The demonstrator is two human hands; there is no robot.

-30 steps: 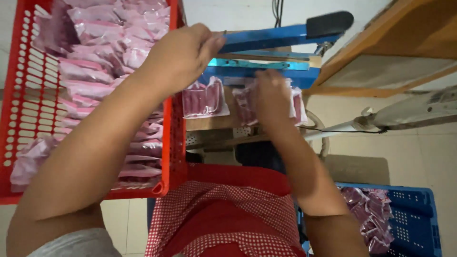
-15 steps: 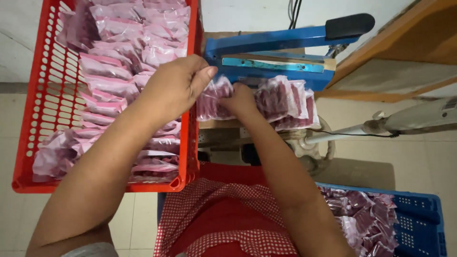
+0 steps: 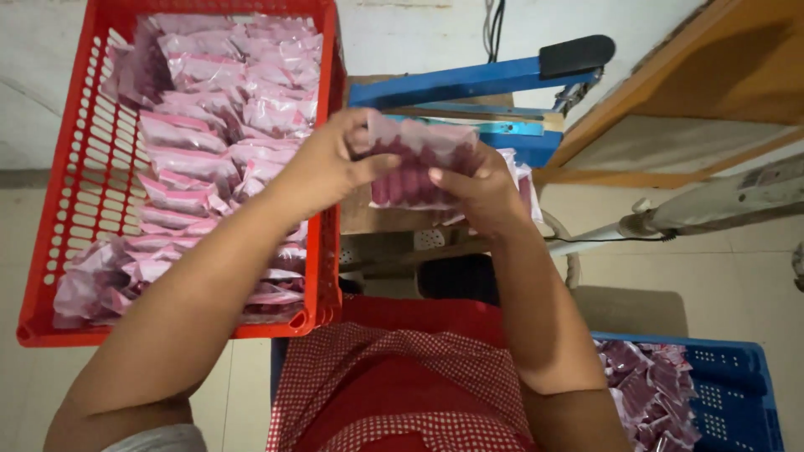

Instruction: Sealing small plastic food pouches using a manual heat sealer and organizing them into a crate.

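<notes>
Left hand (image 3: 331,163) and right hand (image 3: 477,188) pinched clear pouch (image 3: 419,163) before blue heat sealer (image 3: 477,84); loose grip risked spilling contents.

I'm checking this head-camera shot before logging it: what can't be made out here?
- Pouch: contents only a dark red blur; both the left hand and right hand cover its edges.
- Blue crate: cut off by the bottom edge.
- Sealer: its base hidden behind the pouch.
- Red basket: floor buried under pouches.
</notes>
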